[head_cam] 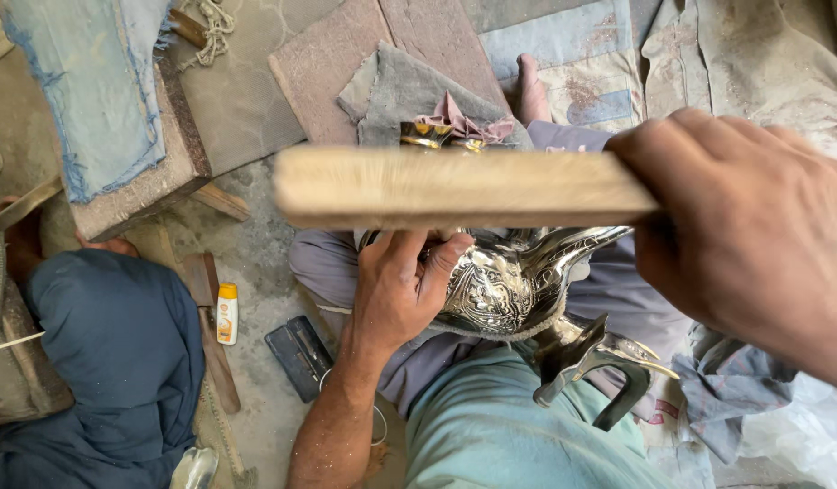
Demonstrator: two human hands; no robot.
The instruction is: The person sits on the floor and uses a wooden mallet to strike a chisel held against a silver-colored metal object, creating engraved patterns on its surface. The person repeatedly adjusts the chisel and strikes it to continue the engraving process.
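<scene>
Head view shows the right hand [754, 226] clenched around one end of a flat pale wooden stick [455, 187], raised above an engraved silver metal jug [514, 285]. The jug lies on the person's lap, and the left hand [402, 290] grasps it with its fingers [446, 258] on the body. A blow that lands off line could hit these fingers, or dent the relief, because the jug rests only on soft cloth.
</scene>
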